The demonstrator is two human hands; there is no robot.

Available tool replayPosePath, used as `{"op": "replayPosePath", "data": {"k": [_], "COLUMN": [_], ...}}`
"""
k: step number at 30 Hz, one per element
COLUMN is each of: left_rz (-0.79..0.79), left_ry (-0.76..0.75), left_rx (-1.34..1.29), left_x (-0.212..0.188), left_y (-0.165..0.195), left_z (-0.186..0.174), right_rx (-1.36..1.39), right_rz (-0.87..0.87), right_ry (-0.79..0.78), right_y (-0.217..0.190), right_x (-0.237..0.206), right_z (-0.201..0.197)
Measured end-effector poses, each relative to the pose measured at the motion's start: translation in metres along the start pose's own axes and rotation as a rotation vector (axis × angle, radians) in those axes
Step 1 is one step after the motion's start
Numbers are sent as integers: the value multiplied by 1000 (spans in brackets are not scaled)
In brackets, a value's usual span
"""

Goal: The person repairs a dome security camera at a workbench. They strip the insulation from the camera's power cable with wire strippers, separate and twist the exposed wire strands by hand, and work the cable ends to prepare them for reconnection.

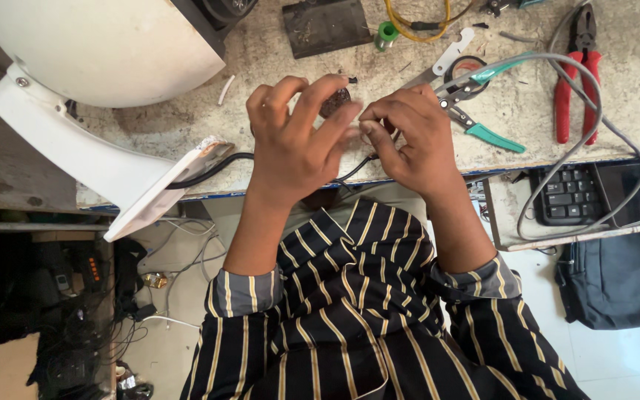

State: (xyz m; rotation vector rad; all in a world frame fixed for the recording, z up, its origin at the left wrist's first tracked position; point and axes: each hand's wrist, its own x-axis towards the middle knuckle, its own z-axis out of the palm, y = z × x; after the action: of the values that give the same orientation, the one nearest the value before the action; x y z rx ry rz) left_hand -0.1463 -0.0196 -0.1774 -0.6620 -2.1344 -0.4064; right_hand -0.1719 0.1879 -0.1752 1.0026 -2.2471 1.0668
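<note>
Above the fingertips, at the far bench edge, a dark flat rectangular plate [325, 26] and a small green spool [387, 32] beside a yellow wire loop [416, 28]. Right of the right fingers, teal-handled cutters [483, 111] over a roll of tape [470, 68]; further right, red-handled pliers [578, 74] and a grey cable [594, 141] looping down to a black keyboard [568, 194]. Left of the left fingers, a large white dome housing [105, 44].

Between the fingertips, a small dark rounded part [335, 101], mostly hidden, with a black wire [357, 167] trailing down below the palms.

Left hand [294, 141] raised, wrist bent, fingers curled narrow around the part. Right hand [409, 141] opposite, thumb and forefinger pinched narrow at the meeting point; cannot tell whether pinching the part or the wire. Both hands touching at the fingertips, over the near bench edge [150, 148], striped sleeves below.
</note>
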Motion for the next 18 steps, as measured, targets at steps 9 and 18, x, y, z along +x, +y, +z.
{"op": "replayPosePath", "data": {"k": [9,18], "left_rz": [0,-24], "left_ry": [-20,-29], "left_rx": [18,-40], "left_x": [1,4], "left_y": [-1,0], "left_z": [1,-2], "right_rx": [-8,-17], "right_rz": [-14,-26], "right_ry": [2,1], "right_y": [1,1], "right_x": [0,0], "right_z": [1,1]}}
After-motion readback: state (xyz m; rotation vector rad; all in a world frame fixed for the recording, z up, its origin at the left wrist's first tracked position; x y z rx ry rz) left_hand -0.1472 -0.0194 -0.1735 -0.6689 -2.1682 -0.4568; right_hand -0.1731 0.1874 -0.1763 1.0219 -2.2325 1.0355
